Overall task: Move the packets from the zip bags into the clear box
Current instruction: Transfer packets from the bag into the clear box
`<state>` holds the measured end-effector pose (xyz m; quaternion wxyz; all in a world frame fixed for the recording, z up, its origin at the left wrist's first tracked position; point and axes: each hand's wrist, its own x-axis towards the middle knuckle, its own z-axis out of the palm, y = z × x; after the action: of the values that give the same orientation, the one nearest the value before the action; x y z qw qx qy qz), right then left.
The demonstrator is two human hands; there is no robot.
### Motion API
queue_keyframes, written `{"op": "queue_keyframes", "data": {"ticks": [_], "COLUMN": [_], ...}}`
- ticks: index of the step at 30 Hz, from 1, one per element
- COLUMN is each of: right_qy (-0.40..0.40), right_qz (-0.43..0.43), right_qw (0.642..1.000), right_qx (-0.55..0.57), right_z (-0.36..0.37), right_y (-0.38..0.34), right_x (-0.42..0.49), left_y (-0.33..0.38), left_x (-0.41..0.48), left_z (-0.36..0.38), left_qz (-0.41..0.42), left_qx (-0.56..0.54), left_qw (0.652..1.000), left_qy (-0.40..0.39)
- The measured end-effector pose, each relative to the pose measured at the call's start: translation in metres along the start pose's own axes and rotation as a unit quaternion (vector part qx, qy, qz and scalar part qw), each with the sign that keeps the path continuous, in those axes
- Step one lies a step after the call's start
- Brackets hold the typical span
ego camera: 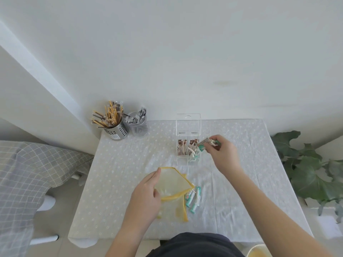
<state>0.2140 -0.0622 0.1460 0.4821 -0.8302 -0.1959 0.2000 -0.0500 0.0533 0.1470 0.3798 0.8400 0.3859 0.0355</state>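
Note:
A clear box (188, 127) stands at the back middle of the table with its lid raised; brown packets fill its left compartment and a few teal ones its right. My right hand (223, 153) grips a small bunch of teal packets (205, 143) just over the box's right compartment. My left hand (146, 193) holds the open mouth of a yellow-edged zip bag (174, 184) lying near the table's front middle. Several teal packets (194, 198) lie loose on the cloth right of the bag.
A perforated metal cup (116, 130) of yellow sticks and a clear cup (138, 126) of grey sachets stand at the back left corner. The table (250, 182) has a white dotted cloth. A leafy plant (311, 169) is on the right, a checked cushion (27, 173) on the left.

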Motion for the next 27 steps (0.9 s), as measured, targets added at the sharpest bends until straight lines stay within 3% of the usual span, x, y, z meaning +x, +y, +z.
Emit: {"op": "queue_keyframes", "data": {"ticks": [11, 27], "right_qy": [-0.076, -0.106], "right_qz": [0.013, 0.002], "right_qw": [0.983, 0.969], "right_qx": [-0.165, -0.223], "right_z": [0.061, 0.076], "right_y": [0.053, 0.067], "right_x": [0.063, 0.074], "left_y": [-0.011, -0.011], "left_x": [0.013, 0.022], "left_z": [0.002, 0.012], "left_qz": [-0.008, -0.010], "left_qx": [-0.018, -0.027], "left_qw": [1.000, 1.000], "left_qy": [0.008, -0.014]}}
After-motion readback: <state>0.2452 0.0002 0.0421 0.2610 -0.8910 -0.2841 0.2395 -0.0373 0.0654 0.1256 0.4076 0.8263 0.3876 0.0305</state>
